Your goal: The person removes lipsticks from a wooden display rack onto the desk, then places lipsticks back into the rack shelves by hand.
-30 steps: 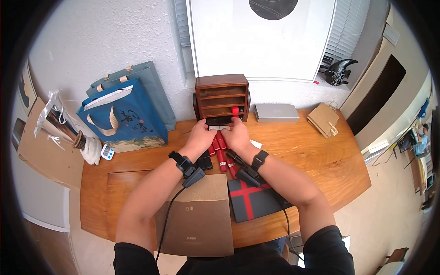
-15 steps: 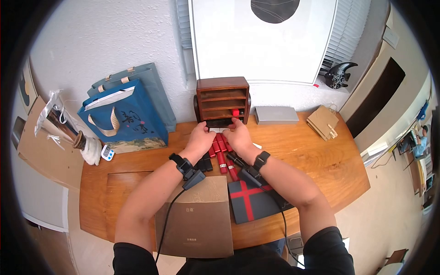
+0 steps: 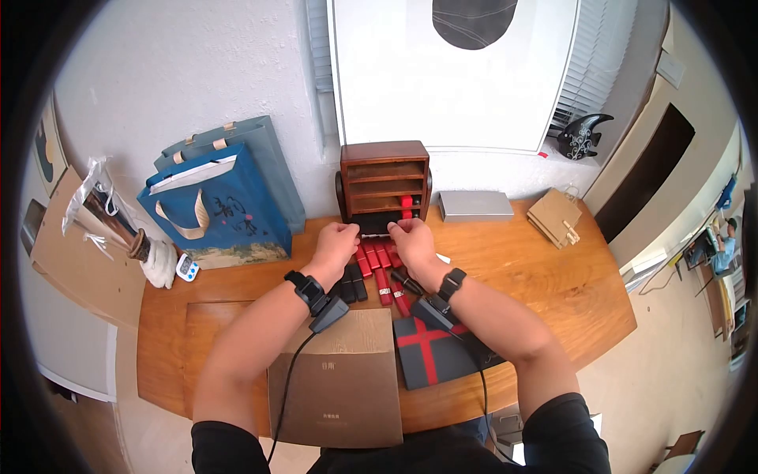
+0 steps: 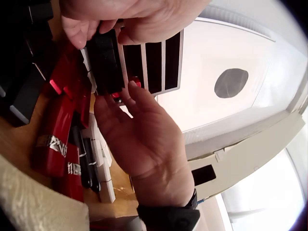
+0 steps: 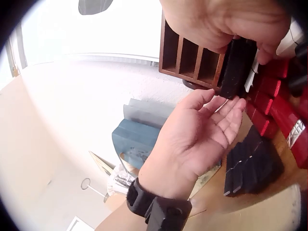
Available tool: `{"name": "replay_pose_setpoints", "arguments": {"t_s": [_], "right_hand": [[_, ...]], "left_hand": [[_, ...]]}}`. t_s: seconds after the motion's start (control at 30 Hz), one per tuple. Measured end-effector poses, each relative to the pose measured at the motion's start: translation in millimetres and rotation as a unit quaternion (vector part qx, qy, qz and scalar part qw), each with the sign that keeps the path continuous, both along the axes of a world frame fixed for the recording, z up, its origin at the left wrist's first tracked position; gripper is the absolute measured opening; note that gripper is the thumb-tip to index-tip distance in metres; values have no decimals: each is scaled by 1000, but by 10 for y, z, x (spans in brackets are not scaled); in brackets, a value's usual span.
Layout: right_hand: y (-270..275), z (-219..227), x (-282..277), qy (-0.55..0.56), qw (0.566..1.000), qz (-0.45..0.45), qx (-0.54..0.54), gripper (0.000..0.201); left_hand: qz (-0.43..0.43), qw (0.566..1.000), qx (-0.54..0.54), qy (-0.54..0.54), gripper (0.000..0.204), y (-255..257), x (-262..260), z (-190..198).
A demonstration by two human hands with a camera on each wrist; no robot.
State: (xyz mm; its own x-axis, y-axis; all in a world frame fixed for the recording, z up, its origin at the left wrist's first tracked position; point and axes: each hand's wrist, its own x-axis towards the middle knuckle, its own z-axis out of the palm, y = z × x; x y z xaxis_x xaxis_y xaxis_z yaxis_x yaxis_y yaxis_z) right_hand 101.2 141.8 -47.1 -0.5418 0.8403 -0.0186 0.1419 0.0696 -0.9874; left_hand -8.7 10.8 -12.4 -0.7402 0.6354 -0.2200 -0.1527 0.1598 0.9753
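Observation:
Both hands work at the lowest level of a small brown wooden shelf rack [image 3: 384, 170]. Between them lies a row of black lipstick tubes [image 4: 106, 65], side by side. My left hand [image 3: 336, 246] pinches the row's left end, thumb above and fingers below, as the right wrist view shows. At the other end my right hand [image 3: 415, 245] pinches it with thumb and fingertips. Red lipstick tubes [image 3: 384, 286] lie on the table just in front, some with silver lettering. More black tubes [image 5: 252, 161] lie by the left wrist. A red-capped tube [image 3: 407, 202] stands in the rack's lower right.
A brown box [image 3: 335, 395] and a dark flat box with red ribbon [image 3: 430, 351] lie at the table's front. Blue paper bags [image 3: 221, 205] stand left beside a small timer [image 3: 187, 267]. A grey box [image 3: 475, 205] and small kraft bags [image 3: 555, 216] lie back right.
The hands have drawn slightly apart and toward the body. More of the black row shows between them. The head view has tilted up a little.

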Motion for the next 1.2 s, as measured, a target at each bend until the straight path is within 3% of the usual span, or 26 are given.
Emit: {"name": "replay_pose_setpoints", "arguments": {"t_s": [0.1,0.27,0.4,0.57,0.77,1.0,1.2], "right_hand": [[104,38,-99,-7,999,18,-47,33],[69,155,-117,86,982,2,-171,23],[44,246,37,87,971,14,-222,23],[61,199,258,49,954,65,-290,25],[104,310,562,80,942,103,-309,24],[347,354,982,36,950,120,-287,25],[544,375,1220,-30,953,139,-268,23]], "left_hand": [[29,999,11,-33,30,97,-88,46],[-17,995,16,-96,29,194,-179,-15],[-36,990,14,-137,23,59,-106,13],[-91,988,-33,-121,33,-104,81,84],[-153,979,-33,-127,36,-87,266,119],[-206,972,-53,-103,32,156,566,94],[-259,953,-155,12,28,320,807,227]]}}
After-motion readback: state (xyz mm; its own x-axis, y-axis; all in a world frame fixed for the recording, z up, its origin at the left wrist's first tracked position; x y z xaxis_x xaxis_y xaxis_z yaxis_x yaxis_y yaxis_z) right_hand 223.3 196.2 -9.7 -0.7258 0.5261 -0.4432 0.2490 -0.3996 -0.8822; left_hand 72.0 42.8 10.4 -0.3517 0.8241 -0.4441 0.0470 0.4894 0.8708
